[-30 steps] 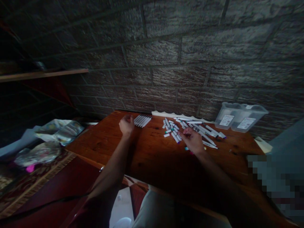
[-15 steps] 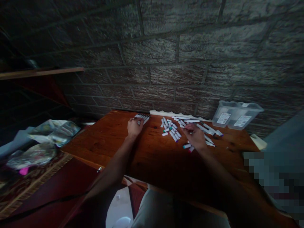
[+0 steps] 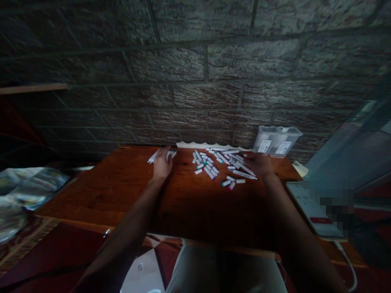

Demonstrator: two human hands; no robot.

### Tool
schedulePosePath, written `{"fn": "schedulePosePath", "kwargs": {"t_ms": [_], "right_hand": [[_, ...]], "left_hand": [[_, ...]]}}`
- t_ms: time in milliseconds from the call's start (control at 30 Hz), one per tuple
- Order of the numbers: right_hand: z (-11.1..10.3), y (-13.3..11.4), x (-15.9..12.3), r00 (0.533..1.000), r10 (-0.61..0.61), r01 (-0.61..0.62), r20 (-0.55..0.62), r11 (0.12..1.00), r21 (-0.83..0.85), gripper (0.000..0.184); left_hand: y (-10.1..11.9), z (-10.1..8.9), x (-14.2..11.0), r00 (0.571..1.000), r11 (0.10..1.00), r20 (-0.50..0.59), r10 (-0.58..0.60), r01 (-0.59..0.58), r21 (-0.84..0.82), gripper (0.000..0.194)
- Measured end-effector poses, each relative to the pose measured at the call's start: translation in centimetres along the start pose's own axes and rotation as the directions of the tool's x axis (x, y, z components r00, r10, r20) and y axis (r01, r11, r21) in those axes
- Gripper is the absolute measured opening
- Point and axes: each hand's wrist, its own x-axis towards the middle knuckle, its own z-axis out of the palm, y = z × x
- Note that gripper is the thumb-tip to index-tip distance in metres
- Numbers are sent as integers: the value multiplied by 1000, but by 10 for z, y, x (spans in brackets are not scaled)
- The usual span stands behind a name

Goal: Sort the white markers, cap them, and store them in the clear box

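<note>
My left hand [image 3: 163, 164] lies over a row of white markers [image 3: 152, 158] near the table's back edge, its fingers curled round them. Marker ends stick out on both sides of the hand. Farther right, my right hand [image 3: 260, 163] is at the right end of a loose heap of long white markers [image 3: 241, 162], fingers bent together; what they pinch is too dark to make out. Between the hands lies a cluster of short white caps [image 3: 207, 165] with coloured ends. Several more caps [image 3: 232, 185] lie nearer to me.
Two clear plastic containers [image 3: 275, 142] with labels stand at the back right by the brick wall [image 3: 226, 93]. A white wavy strip [image 3: 207, 145] runs along the back edge. A tablet-like device [image 3: 314, 211] with a white cable lies at the right. Plastic bags [image 3: 33, 187] are at the left.
My view has turned right. My right hand has moved from the caps to the right end of the long markers. My left hand now reaches farther over its row, which sits more askew.
</note>
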Motion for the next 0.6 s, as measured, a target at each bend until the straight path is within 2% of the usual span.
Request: {"fn": "schedulePosePath", "kwargs": {"t_ms": [100, 167, 267, 400, 600], "right_hand": [[-16, -1, -3, 983, -20, 16, 181, 1000, 23, 12], [-21, -3, -4, 959, -63, 53, 278, 998, 43, 6], [-18, -4, -6, 922, -107, 97, 371, 994, 45, 3], [-9, -5, -6, 910, -143, 135, 389, 990, 47, 12], [-9, -5, -6, 892, -145, 135, 429, 989, 54, 10]], "left_hand": [[3, -2, -1, 997, 994, 43, -59, 63, -84, 31], [5, -3, -3, 996, 994, 59, -71, 75, -77, 33], [8, -3, -4, 999, 998, 9, -46, 46, -41, 37], [7, -2, -2, 999, 998, -43, 11, -13, -55, 37], [11, -3, -4, 997, 997, 46, -67, 68, -25, 42]]}}
